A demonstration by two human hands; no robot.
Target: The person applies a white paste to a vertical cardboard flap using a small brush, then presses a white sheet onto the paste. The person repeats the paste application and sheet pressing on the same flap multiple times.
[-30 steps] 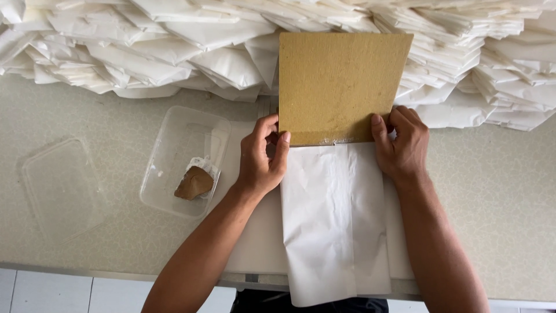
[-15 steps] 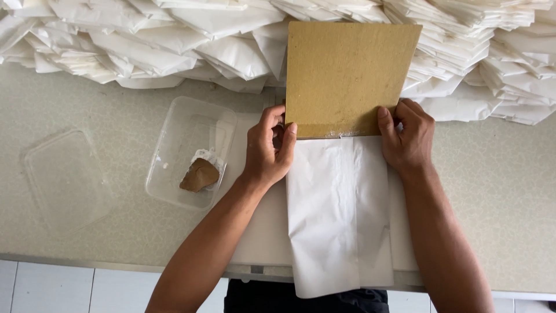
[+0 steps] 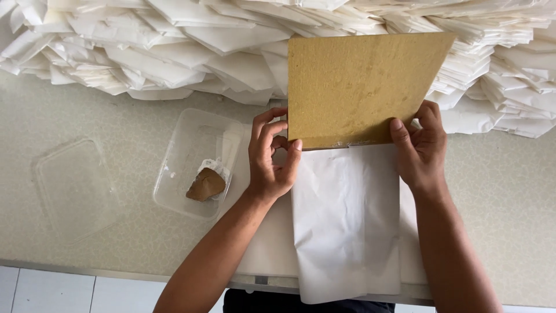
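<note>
Since the earlier frame the brown board (image 3: pixel 359 87) had shifted slightly rightward and its far right corner had swung out, so that it sat skewed; my hands had kept their places at its near edge.

My left hand (image 3: pixel 272 156) was closed on the near left corner of the board, thumb and fingers pinched over the edge. My right hand (image 3: pixel 420 145) was clamped on the near right corner, thumb on top, fingers curled beneath. Both hands were equally near the board; neither had the advantage.

The white paper sheet (image 3: pixel 347 220) lay directly between my hands and ran back from them towards my body, its long axis along that line, its near end hanging over the desk (image 3: pixel 509 197) edge. The board's near edge lay across the sheet's far end, at right angles to that axis. The board extended away from my hands towards the heap of folded white papers (image 3: pixel 174 52).

Left of my left hand stood a clear plastic tub (image 3: pixel 179 168) holding a brown lump (image 3: pixel 205 185); further left lay a clear lid (image 3: pixel 72 185).

Hidden: the sheet's far end under the board, and my right fingers below it. I could not tell whether the sheet was folded over the board's edge. The heap was cut off at the frame's top.
</note>
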